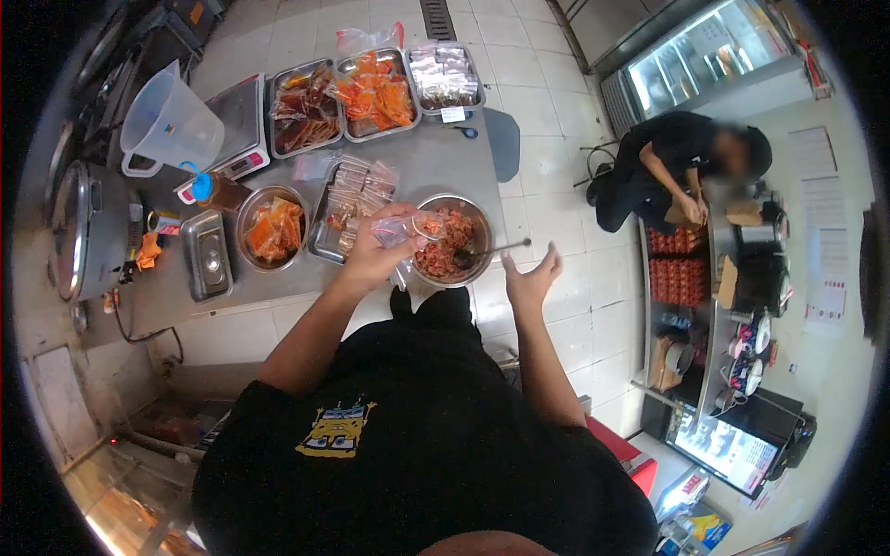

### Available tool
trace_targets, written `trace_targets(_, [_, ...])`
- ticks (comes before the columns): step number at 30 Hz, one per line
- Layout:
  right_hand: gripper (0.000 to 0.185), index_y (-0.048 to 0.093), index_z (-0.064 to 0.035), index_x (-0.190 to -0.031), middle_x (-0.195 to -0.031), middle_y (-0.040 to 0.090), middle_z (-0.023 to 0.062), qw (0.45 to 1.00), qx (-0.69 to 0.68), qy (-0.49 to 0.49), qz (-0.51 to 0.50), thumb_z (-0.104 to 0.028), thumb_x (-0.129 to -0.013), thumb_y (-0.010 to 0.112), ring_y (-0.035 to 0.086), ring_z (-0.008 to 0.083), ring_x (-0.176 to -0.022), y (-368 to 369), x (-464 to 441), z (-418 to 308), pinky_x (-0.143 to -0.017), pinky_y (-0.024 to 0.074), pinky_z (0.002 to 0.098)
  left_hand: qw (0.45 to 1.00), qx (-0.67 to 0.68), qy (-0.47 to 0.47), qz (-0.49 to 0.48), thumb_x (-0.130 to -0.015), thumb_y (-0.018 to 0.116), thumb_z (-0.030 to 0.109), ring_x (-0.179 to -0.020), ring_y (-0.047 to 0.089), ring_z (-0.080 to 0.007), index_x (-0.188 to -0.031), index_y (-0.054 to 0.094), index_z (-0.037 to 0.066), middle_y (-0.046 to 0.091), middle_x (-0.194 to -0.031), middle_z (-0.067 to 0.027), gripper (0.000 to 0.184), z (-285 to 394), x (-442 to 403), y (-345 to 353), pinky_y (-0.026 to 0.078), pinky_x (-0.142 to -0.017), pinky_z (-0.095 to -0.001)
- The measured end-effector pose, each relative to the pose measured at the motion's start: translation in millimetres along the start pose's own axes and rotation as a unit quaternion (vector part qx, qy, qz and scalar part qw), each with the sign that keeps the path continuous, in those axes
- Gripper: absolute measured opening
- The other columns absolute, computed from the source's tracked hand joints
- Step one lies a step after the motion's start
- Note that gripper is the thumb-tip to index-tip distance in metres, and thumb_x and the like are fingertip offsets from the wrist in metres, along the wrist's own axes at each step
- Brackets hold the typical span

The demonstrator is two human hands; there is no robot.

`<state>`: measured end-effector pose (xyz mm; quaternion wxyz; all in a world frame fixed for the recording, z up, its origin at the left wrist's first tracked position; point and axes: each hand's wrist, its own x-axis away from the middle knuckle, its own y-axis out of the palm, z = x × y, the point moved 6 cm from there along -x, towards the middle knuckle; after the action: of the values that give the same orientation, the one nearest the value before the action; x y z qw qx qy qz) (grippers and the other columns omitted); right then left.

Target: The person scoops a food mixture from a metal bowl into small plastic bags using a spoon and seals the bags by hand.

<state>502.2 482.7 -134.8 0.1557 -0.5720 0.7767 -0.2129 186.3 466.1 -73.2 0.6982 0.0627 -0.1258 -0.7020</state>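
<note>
My left hand (375,255) is closed around a small clear plastic bag (397,229), held over the left rim of a steel bowl (484,227). Some reddish food shows at the bag's right end. Inside the bowl lies a chopped, reddish-brown food mix (454,243). A metal spoon (501,248) rests in it, its handle sticking out over the right rim. Just below the handle's end, my right hand (532,278) is empty, with thumb and fingers spread. Left of the bowl, a steel tray (324,243) carries several filled small bags (357,190).
Along the table's far side stand trays of packed bags (304,102), orange packets (375,88) and silvery sachets (443,74). A scale (243,120), plastic jug (171,120), sauce bottle (221,192) and bowl of orange bags (275,232) are leftward. Another person (667,167) works by the right shelf.
</note>
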Motion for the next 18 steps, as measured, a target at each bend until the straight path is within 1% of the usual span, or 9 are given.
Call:
trace_targets(1, [0.048,0.056,0.0044,-0.133,-0.108,0.069,0.0148,0.986,0.108,-0.113,0.051,-0.015,-0.094,0.075,0.067,0.0225,-0.091,-11.5,11.5,-47.8,-0.086,0.0557,0.0341,0.999,-0.045,0.013,0.002,-0.087,0.079,0.002,-0.109,0.065,-0.0146,-0.127,0.059,-0.003,0.07,-0.116,-0.008,0.045,1.2,2.0,2.1,0.053,-0.097,-0.0311])
trace_targets(2, [0.05,0.055,0.0025,-0.136,-0.109,0.069,0.0149,0.976,0.131,-0.169,0.05,-0.017,-0.094,0.075,0.067,0.0232,-0.093,-15.8,22.5,-82.2,-0.088,0.0542,0.0343,0.999,-0.051,0.005,-0.005,-0.087,0.079,0.002,-0.109,0.065,-0.0146,-0.127,0.059,-0.003,0.07,-0.116,-0.008,0.045,-4.3,3.3,5.8,0.053,-0.097,-0.0311])
trace_targets(3, [0.036,0.061,-0.0013,-0.132,-0.111,0.068,0.0075,0.994,-0.062,-0.024,-0.091,-0.015,-0.1,0.067,0.064,0.0173,-0.087,-1.8,28.5,-69.2,-0.071,0.0505,0.0284,0.999,-0.032,0.016,-0.009,-0.087,0.079,0.001,-0.109,0.065,-0.0152,-0.127,0.059,-0.003,0.07,-0.117,-0.0084,0.045,-10.6,6.5,10.2,0.053,-0.097,-0.0318])
trace_targets(4, [0.027,0.064,-0.0007,-0.127,-0.108,0.068,0.0055,0.958,-0.166,0.011,-0.233,-0.015,-0.105,0.059,0.066,0.0173,-0.084,11.8,36.5,-81.4,-0.073,0.0517,0.027,0.999,-0.013,0.026,-0.015,-0.086,0.079,0.001,-0.109,0.066,-0.0158,-0.127,0.059,-0.003,0.07,-0.118,-0.0088,0.046,-6.6,10.4,19.0,0.053,-0.097,-0.0325])
trace_targets(6, [0.028,0.063,0.002,-0.127,-0.106,0.069,0.0065,0.836,-0.363,0.222,-0.347,-0.015,-0.107,0.056,0.068,0.0173,-0.085,18.5,62.8,-111.9,-0.073,0.0538,0.0269,0.997,-0.035,-0.01,-0.066,-0.087,0.078,-0.001,-0.111,0.066,-0.0169,-0.128,0.058,-0.003,0.069,-0.121,-0.0113,0.046,-0.6,18.4,33.9,0.053,-0.099,-0.0336])
trace_targets(10, [0.027,0.062,0.0049,-0.125,-0.108,0.069,0.0104,0.773,-0.406,0.317,-0.37,-0.014,-0.106,0.058,0.07,0.0179,-0.089,22.2,75.8,-101.9,-0.076,0.057,0.0278,0.994,-0.019,0.027,-0.105,-0.088,0.077,-0.001,-0.112,0.066,-0.0188,-0.126,0.06,-0.003,0.069,-0.121,-0.0142,0.042,13.4,27.0,50.1,0.052,-0.099,-0.0347])
trace_targets(12, [0.026,0.062,0.0054,-0.123,-0.109,0.069,0.013,0.752,-0.416,0.354,-0.369,-0.012,-0.104,0.061,0.07,0.0185,-0.094,23.9,81.4,-97.3,-0.081,0.0579,0.0274,0.971,-0.169,0.121,-0.118,-0.085,0.079,0.0,-0.11,0.067,-0.0227,-0.121,0.065,-0.003,0.069,-0.118,-0.0143,0.039,34.3,28.7,50.0,0.053,-0.098,-0.0362])
trace_targets(16, [0.024,0.063,0.0043,-0.121,-0.111,0.069,0.0129,0.743,-0.41,0.372,-0.376,-0.01,-0.103,0.063,0.069,0.0183,-0.099,25.9,90.1,-107.1,-0.085,0.0577,0.0263,0.937,-0.273,0.175,-0.127,-0.082,0.08,0.003,-0.115,0.066,-0.0281,-0.121,0.068,0.0,0.067,-0.12,-0.0161,0.041,50.2,41.4,40.7,0.051,-0.099,-0.0392])
trace_targets(18, [0.016,0.066,0.0013,-0.114,-0.116,0.068,0.0133,0.744,-0.409,0.383,-0.365,-0.007,-0.101,0.064,0.069,0.022,-0.105,30.6,93.9,-103.4,-0.094,0.059,0.0309,0.917,-0.335,0.181,-0.119,-0.08,0.081,0.006,-0.111,0.066,-0.0302,-0.119,0.071,0.001,0.066,-0.119,-0.0176,0.04,57.3,50.1,39.5,0.051,-0.096,-0.0391])
